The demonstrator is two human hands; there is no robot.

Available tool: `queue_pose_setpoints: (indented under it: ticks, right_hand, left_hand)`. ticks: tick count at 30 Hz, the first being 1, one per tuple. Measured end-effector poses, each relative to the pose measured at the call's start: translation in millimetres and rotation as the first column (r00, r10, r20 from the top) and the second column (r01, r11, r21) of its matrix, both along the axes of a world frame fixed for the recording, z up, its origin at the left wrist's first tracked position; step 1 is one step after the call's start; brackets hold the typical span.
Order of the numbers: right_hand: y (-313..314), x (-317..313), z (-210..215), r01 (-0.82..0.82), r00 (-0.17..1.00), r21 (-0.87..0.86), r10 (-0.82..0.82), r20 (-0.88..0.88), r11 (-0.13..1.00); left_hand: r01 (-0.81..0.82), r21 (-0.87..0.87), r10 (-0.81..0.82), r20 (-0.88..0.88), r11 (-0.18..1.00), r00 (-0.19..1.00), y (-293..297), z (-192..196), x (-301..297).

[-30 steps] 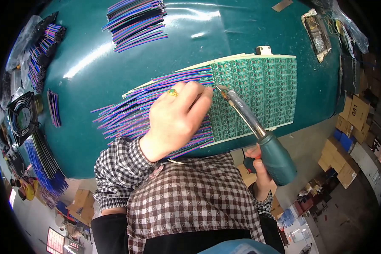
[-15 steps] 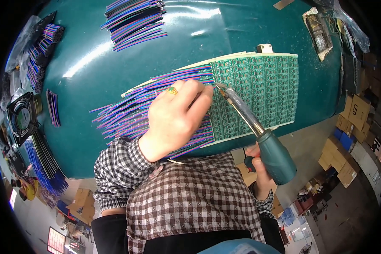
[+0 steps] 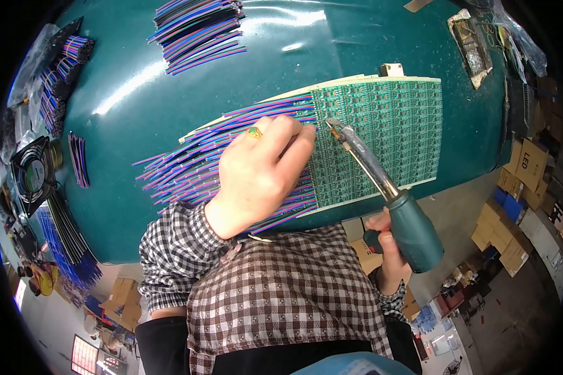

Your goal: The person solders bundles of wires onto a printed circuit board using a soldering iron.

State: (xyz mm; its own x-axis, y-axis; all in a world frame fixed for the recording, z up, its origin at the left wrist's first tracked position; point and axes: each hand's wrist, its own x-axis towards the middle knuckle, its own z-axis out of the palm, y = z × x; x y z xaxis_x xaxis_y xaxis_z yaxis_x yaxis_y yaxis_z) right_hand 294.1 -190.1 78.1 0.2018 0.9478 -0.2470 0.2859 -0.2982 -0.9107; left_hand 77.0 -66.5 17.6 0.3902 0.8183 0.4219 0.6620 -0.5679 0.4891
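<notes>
A green circuit board panel (image 3: 388, 131), crowded with rows of small parts, lies on the bench. Blue, pink and black ribbon wires (image 3: 181, 178) fan out from its left edge. My left hand (image 3: 256, 175), with a green-stoned ring, rests over them, thumb and fingers pinched on a wire at that edge; the fingers partly hide the wire's end. In my right hand (image 3: 391, 253) is a soldering iron (image 3: 413, 228) with a thick green handle. Its tip sits over the board, a little right of my left fingertips; whether it touches cannot be made out.
On the green bench mat (image 3: 125, 206), a wire pile (image 3: 197, 31) lies at the far side. Wire bundles (image 3: 62, 81) and a black fan (image 3: 33, 175) line the left. A stained tray (image 3: 470, 50) sits far right. Cardboard boxes (image 3: 525, 169) stand beyond the bench.
The soldering iron and my right hand have shifted slightly right, drawing the tip away from my left fingertips. My left hand keeps its place on the wires.
</notes>
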Motion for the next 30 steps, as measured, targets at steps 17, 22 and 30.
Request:
queue_pose_setpoints:
  ticks: [17, 22, 30]
  right_hand:
    - [0, 2, 6, 0.009, 0.995, -0.069, -0.016, -0.098, 0.998]
    - [-3, 2, 5, 0.001, 0.997, -0.080, -0.007, -0.070, 0.997]
    - [0, -1, 6, 0.014, 0.997, -0.080, -0.020, -0.074, 0.997]
  left_hand:
    - [-0.004, 0.042, 0.001, 0.065, 0.999, 0.998, 0, -3, 1]
    - [-0.006, 0.038, 0.003, 0.072, 0.999, 0.997, 0, -4, 1]
    - [-0.019, 0.047, 0.020, -0.027, 0.999, 0.999, -2, -1, 2]
